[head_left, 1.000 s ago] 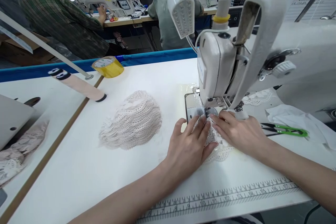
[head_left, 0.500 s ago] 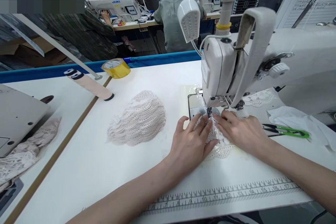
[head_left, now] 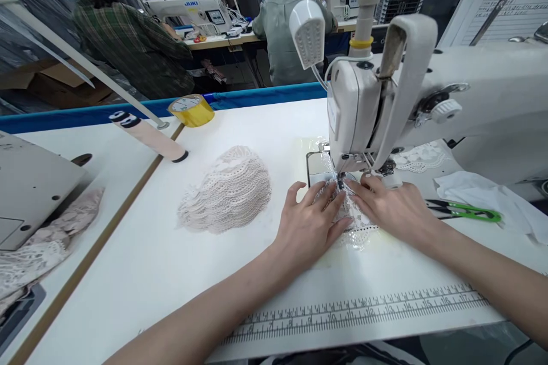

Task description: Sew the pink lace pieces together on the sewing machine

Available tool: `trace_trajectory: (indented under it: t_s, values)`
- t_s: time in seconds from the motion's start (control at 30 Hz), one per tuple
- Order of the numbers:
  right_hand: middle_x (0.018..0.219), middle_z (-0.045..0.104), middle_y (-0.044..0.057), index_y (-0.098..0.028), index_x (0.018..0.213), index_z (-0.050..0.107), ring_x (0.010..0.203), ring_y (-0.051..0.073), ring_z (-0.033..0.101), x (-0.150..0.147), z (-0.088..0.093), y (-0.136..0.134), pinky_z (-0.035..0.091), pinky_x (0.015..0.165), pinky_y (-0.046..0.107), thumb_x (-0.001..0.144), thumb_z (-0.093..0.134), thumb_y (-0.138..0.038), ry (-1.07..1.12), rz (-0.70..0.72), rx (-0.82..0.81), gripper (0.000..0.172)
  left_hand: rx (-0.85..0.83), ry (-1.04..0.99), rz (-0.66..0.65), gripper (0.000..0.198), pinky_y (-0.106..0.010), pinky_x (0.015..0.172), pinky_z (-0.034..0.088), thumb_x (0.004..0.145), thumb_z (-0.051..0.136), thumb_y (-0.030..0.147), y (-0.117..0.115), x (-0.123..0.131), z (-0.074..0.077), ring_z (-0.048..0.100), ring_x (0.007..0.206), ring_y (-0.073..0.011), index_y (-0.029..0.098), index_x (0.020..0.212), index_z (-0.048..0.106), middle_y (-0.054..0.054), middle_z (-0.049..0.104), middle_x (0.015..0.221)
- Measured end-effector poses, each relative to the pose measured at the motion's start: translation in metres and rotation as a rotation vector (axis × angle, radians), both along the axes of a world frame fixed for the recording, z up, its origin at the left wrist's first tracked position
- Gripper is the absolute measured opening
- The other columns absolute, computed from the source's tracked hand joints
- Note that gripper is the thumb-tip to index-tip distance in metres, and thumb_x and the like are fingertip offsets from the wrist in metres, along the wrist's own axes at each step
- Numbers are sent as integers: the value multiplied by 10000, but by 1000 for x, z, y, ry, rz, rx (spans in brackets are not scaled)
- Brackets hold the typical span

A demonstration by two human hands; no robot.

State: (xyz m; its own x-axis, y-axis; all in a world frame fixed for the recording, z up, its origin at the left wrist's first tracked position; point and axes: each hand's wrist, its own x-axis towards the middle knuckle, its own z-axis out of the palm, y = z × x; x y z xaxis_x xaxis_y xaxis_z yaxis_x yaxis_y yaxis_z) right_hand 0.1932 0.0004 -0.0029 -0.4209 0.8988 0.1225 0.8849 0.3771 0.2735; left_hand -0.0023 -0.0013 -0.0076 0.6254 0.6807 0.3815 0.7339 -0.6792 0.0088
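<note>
A piece of white lace (head_left: 358, 228) lies under the presser foot (head_left: 341, 181) of a white sewing machine (head_left: 351, 108). My left hand (head_left: 310, 219) rests on the lace left of the foot, fingers spread and pressing flat. From the right, my right hand (head_left: 391, 202) lies over the lace, its fingertips close to the needle area. Both hands hide part of the lace. Left of my left hand sits a fanned stack of pale lace pieces (head_left: 226, 191). Thread snips with green handles (head_left: 475, 212) lie just beyond my right hand.
A yellow tape roll (head_left: 194, 110) and a pink cylinder (head_left: 149, 136) stand near the back left. White cloth (head_left: 492, 197) lies at right. A printed ruler (head_left: 342, 316) runs along the front edge. Two people sit at machines beyond the blue border (head_left: 265, 93).
The lace has moved away from me under the foot, its scalloped edge now nearer the needle. Both hands have shifted only slightly. The camera view has turned a little.
</note>
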Motion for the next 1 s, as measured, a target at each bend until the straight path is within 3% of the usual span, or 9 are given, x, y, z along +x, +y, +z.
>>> trace_trajectory:
  t_s: [0.17, 0.27, 0.37, 0.47, 0.53, 0.6, 0.8, 0.9, 1.0]
  values:
    - [828, 687, 68, -253, 1229, 607, 506, 136, 521, 10, 12, -3, 190, 456, 283, 967, 342, -357, 147, 37, -17, 386, 45, -28, -19, 308, -442, 980, 285, 961, 453, 374, -3, -4, 6, 524, 1165, -221, 215, 1179, 603, -34, 641, 1231]
    - [851, 675, 10, -274, 1011, 687, 538, 113, 523, 18, 28, -7, 280, 476, 257, 909, 469, -377, 384, 110, -234, 262, 62, -37, -49, 221, -401, 872, 344, 938, 507, 339, -7, -8, 20, 595, 980, -199, 216, 1053, 651, -19, 691, 1107]
    - [933, 646, -14, -268, 914, 656, 635, 116, 552, 22, 39, -9, 330, 505, 243, 845, 569, -360, 500, 227, -479, 144, -57, 26, -115, 260, -356, 754, 372, 888, 561, 433, -12, -13, 32, 605, 798, -174, 198, 924, 667, -23, 695, 927]
    - [929, 624, -9, -234, 789, 603, 693, 121, 562, 22, 40, -10, 349, 545, 248, 893, 485, -268, 541, 241, -535, 161, -139, 127, -164, 265, -326, 679, 385, 859, 596, 428, -17, -15, 34, 598, 724, -163, 182, 935, 658, -37, 662, 918]
    - [882, 625, -10, -229, 790, 581, 704, 124, 567, 22, 37, -9, 361, 569, 247, 912, 448, -246, 601, 218, -543, 181, -120, 144, -150, 158, -305, 625, 390, 910, 530, 273, -20, -14, 29, 584, 662, -141, 175, 939, 650, -42, 655, 941]
    - [802, 625, -21, -230, 815, 571, 659, 118, 561, 21, 35, -9, 362, 561, 239, 917, 442, -248, 663, 177, -552, 165, -138, 99, -99, 198, -286, 578, 397, 933, 442, 157, -24, -12, 26, 574, 622, -128, 170, 917, 639, -39, 653, 952]
    - [581, 578, -53, -217, 881, 562, 495, 105, 532, 18, 33, -9, 378, 518, 228, 941, 393, -268, 849, 48, -629, 187, -401, -164, 57, 138, -233, 517, 422, 945, 420, 175, -29, -3, 36, 591, 603, -113, 184, 952, 558, 1, 660, 876]
    - [732, 653, -12, -213, 931, 609, 644, 129, 602, 17, 32, -8, 427, 579, 228, 906, 490, -310, 900, 81, -577, 155, -442, -204, 73, 130, -237, 548, 444, 948, 407, 173, -25, -1, 43, 600, 633, -127, 188, 943, 536, 7, 653, 792]
    - [901, 669, 21, -217, 1019, 662, 701, 134, 607, 17, 29, -8, 432, 604, 236, 860, 564, -250, 778, 180, -470, 190, -441, -129, 89, 96, -251, 545, 435, 910, 487, 190, -15, 3, 46, 608, 673, -159, 173, 982, 549, -21, 655, 815]
